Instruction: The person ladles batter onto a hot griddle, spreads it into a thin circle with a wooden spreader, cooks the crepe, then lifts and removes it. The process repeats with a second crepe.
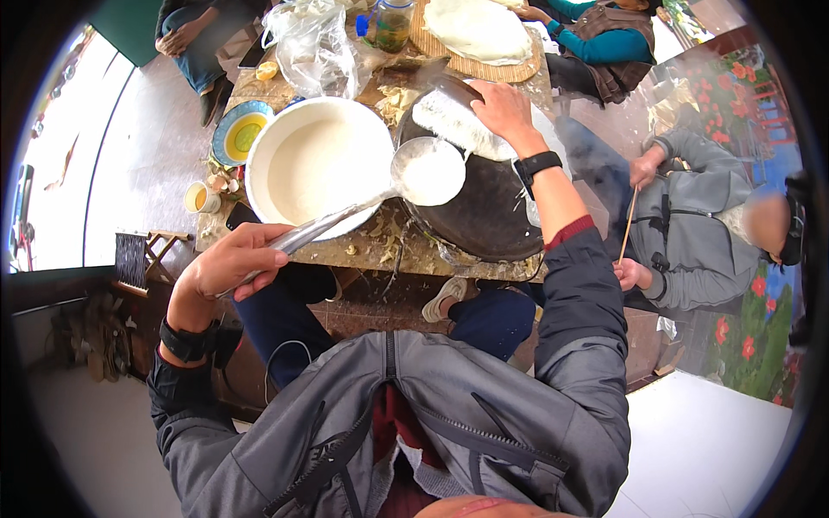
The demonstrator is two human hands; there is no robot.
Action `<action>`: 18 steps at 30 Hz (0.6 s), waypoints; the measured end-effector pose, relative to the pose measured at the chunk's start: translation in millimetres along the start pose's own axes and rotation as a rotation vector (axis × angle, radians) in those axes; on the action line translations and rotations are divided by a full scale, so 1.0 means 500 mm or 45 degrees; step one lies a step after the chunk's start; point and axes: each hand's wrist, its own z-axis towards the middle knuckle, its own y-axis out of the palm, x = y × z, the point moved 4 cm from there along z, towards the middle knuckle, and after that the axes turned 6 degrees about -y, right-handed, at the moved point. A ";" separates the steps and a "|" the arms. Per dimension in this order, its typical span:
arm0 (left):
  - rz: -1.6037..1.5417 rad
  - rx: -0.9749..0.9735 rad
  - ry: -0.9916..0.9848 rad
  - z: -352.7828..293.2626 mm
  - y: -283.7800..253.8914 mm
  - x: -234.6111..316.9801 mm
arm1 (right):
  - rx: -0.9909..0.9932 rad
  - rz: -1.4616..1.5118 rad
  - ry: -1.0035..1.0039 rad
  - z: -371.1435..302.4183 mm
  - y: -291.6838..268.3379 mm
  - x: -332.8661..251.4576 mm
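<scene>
My left hand (237, 263) is closed round the long handle of a metal ladle (332, 221). Its bowl holds pale, white batter (432, 171) and hangs between a white basin (380, 147) and a round black griddle (484, 226). More thin batter (319, 164) lies in the basin. My right hand (503, 112) is over the griddle's far side with fingers curled down; whatever they grip is hidden, though a dark curved edge shows beside them. A white, soft sheet (462, 125) lies under and beside that hand on the griddle.
The griddle and basin stand on a littered wooden table (371, 250). Around them are a blue-rimmed bowl (244, 131), a cup (201, 198), a plastic bag (315, 47), a glass jar (390, 26) and white flatbread (479, 30). A person (708, 216) at right holds a thin stick; others sit beyond.
</scene>
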 end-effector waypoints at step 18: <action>-0.312 0.090 0.053 -0.085 -0.050 -0.108 | -0.111 -0.038 -0.377 -0.054 0.000 -0.047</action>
